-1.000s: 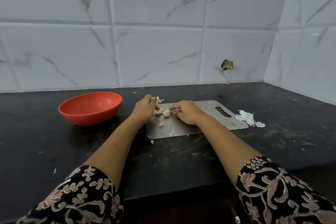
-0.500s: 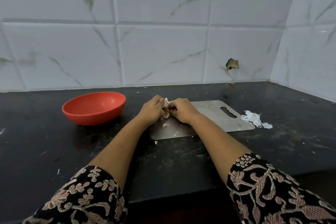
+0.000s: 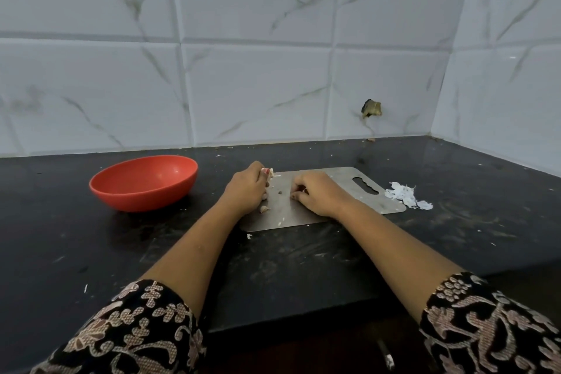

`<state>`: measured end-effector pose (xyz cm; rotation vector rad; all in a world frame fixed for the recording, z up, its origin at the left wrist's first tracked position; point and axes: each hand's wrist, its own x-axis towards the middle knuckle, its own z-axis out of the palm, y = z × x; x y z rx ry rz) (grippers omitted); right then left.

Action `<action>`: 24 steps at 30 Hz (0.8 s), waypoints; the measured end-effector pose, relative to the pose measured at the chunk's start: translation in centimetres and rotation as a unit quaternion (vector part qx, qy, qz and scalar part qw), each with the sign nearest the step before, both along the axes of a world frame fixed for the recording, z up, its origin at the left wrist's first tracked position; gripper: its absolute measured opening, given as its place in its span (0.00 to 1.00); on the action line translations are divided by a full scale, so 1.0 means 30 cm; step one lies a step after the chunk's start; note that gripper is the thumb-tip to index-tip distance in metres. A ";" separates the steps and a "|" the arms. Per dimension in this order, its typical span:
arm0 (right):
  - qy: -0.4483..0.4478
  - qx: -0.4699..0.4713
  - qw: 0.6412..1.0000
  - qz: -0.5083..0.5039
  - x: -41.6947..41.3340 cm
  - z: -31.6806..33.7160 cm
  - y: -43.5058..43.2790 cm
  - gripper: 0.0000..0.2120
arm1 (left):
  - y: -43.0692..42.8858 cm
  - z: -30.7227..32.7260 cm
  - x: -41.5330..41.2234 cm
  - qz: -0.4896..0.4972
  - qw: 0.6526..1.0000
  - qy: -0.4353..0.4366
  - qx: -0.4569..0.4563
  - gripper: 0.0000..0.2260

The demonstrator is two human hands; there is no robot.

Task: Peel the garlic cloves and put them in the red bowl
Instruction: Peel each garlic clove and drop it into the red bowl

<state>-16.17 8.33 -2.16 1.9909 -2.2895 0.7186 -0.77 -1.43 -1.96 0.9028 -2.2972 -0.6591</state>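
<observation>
My left hand [image 3: 247, 188] sits at the left edge of a steel cutting board [image 3: 343, 191], fingers curled around a garlic piece [image 3: 270, 172] that shows pale at my fingertips. A loose clove [image 3: 264, 208] lies on the board just below that hand. My right hand [image 3: 315, 193] rests on the board's middle with its fingers curled under; what they hold is hidden. The red bowl [image 3: 144, 181] stands on the black counter to the left of my left hand, a short gap away.
A small heap of white garlic skin [image 3: 405, 196] lies on the counter right of the board. A dark speck [image 3: 280, 192] sits on the board between my hands. Tiled walls close the back and right; the counter's front edge runs beneath my forearms.
My hands were together over the garlic; they have pulled apart, the left keeping the garlic at the board's left edge, the right drawing back to the board's middle.
</observation>
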 end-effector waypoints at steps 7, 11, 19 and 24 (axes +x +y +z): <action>0.061 -0.013 0.997 -0.040 -0.183 -0.011 0.242 0.05 | 0.110 0.018 -0.048 -0.028 0.995 -0.052 -0.085 0.14; 0.160 0.014 0.972 -0.174 -0.292 0.008 0.339 0.06 | 0.136 0.007 -0.063 -0.071 0.995 -0.041 -0.059 0.12; 0.110 -0.112 0.960 -0.233 -0.222 0.067 0.277 0.09 | 0.121 0.012 -0.053 -0.090 0.996 -0.007 0.006 0.08; -0.169 -0.052 0.984 0.015 0.029 0.119 0.128 0.11 | 0.118 0.023 -0.033 -0.076 0.996 0.030 0.020 0.06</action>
